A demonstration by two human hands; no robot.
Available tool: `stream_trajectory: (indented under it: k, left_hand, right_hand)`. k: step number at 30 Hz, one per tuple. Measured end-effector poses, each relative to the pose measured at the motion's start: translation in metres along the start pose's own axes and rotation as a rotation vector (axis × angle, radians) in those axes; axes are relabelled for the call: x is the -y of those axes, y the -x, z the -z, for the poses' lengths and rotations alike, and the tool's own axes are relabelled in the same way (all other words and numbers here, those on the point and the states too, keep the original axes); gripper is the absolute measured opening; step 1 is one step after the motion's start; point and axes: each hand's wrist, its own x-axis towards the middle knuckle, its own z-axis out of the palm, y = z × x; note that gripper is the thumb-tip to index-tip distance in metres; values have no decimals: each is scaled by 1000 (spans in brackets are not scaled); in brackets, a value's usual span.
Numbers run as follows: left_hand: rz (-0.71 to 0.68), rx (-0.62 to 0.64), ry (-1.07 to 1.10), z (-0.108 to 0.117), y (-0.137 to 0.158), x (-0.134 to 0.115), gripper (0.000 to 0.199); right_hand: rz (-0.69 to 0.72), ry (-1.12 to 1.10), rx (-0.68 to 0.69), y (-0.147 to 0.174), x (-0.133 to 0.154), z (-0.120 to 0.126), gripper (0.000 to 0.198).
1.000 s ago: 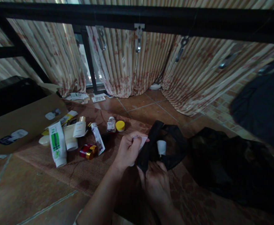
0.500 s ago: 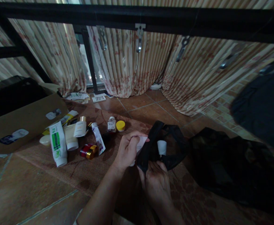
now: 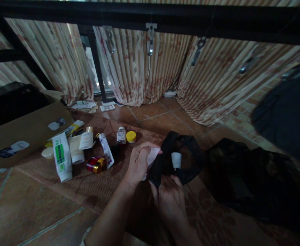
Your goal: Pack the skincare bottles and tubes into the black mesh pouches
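Note:
My left hand (image 3: 137, 164) is closed on a flat pale pink item with small print (image 3: 153, 156), whose kind I cannot make out. It is beside the rim of a small black fabric bag (image 3: 167, 147). My right hand (image 3: 172, 196) is closed on the near edge of that bag, its fingertips partly hidden by the cloth. A white cap or cup-shaped piece (image 3: 176, 160) shows within the bag's opening, just above my right fingers. Whatever lies deeper in the bag is hidden in shadow.
A white-green tube (image 3: 62, 155), a purple-white tube (image 3: 106, 150), a red jar with gold lid (image 3: 96, 164), a small labelled bottle (image 3: 121, 135) and a yellow lid (image 3: 131, 137) lie on the brown mat (image 3: 88, 189). A cardboard box (image 3: 37, 126) stands left, black bags (image 3: 237, 171) right.
The view has shifted slightly, and the pink item shows a little more of its printed face. Both hands keep their hold in nearly the same place.

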Motion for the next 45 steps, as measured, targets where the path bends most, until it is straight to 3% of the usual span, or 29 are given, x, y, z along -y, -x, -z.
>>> stream_trajectory:
  k: [11,21,33,38,45]
  left_hand:
    - [-84,-76,0,-5,-2,9,13]
    - [-60,-160,37,-8,-4,8,11]
    - [-37,-221,-36,-2,-13,28,16]
    - [33,-189,-156,1,-16,36,16]
    - [79,-52,-284,3,-15,42,16]
  right_hand:
    - [-14,9,2,-2,2,3,29]
    - [0,34,-14,-3,3,4,29]
    - [-15,6,-12,-1,2,1,29]
    - [-18,18,-15,-1,2,0,28]
    - [-18,9,-19,0,2,1,29]
